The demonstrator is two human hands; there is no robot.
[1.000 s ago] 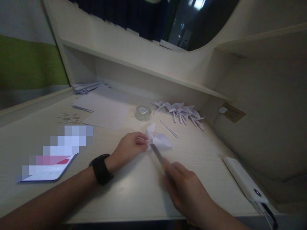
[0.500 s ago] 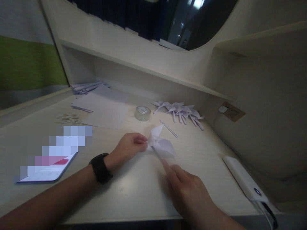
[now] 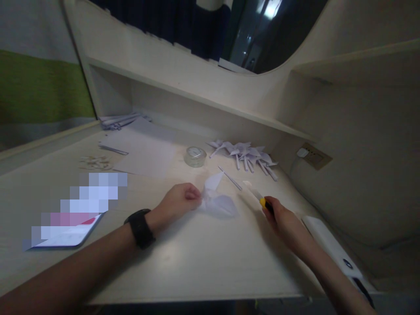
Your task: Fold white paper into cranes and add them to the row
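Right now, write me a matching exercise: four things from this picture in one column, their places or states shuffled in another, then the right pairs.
Things:
1. tape roll
2. knife
3. paper pinwheel
4. watch

Places or states:
A. at the fingertips of the left hand
B. black, around a wrist
C. resting on the desk
D. gripped in the right hand

Pairs: 1-C, 2-D, 3-A, 4-B

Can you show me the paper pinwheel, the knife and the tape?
Paper pinwheel (image 3: 217,203): head view, on its lower sail.
Knife (image 3: 262,202): head view, on its yellow part.
Tape (image 3: 195,157): head view, on the roll's middle.
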